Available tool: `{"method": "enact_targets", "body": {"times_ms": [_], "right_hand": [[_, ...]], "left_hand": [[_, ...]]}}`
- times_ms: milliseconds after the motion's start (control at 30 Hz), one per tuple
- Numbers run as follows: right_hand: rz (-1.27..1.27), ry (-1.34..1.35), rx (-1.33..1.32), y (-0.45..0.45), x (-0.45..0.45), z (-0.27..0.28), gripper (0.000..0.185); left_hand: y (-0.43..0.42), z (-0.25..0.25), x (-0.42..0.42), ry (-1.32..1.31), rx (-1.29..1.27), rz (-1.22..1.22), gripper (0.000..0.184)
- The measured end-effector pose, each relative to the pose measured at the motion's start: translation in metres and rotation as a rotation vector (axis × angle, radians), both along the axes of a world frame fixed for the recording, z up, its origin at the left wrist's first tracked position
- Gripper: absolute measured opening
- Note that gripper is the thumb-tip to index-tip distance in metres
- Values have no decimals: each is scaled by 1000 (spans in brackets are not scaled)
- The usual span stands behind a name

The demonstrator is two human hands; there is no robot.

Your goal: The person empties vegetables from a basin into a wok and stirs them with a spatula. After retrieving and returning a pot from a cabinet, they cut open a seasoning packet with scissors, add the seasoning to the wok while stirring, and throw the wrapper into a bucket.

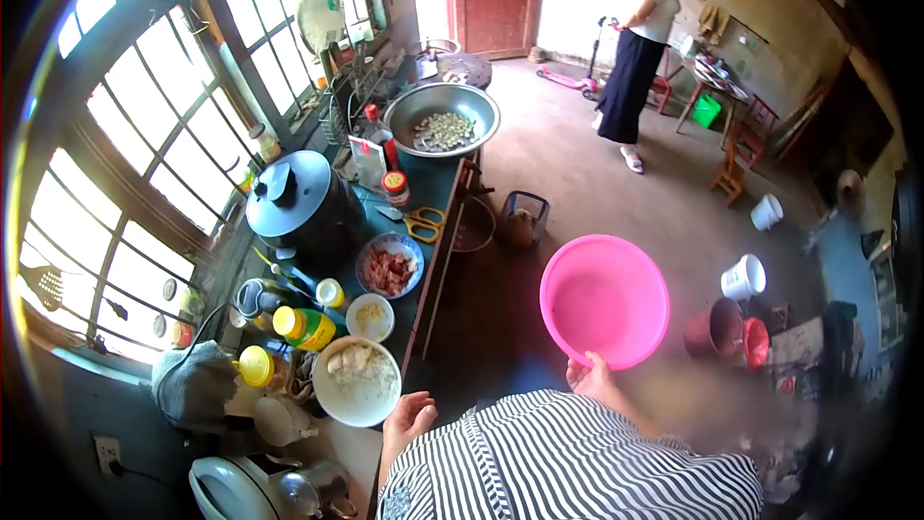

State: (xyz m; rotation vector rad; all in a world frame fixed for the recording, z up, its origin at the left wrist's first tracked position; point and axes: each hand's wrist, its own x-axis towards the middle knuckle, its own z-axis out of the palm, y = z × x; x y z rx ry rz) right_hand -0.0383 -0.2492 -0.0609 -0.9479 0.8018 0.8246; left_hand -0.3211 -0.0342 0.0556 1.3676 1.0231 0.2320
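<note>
Pink basin (602, 299); black-and-white striped shirt (577, 457).

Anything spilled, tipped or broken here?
No clear spill or breakage. The nearer white bucket, right of the pink basin in the picture, looks askew because it seems to lean; wide-lens distortion may explain that, so I can't say it's tipped.

left hand (414, 415) loosely curled, well apart from the right hand (594, 377), which grips, thumb uppermost
</note>
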Motion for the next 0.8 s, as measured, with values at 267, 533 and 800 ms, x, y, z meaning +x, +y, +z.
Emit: {"method": "enact_targets", "body": {"times_ms": [267,533,800], "right_hand": [[123,-169,147,147,209,-23,19],[260,-233,131,220,341,15,17],[158,-131,96,158,323,3,16]], "left_hand": [[22,-23,126,23,12,511,24],[43,-9,244,164,163,316,25],[90,-32,323,-96,-98,241,17]]}}
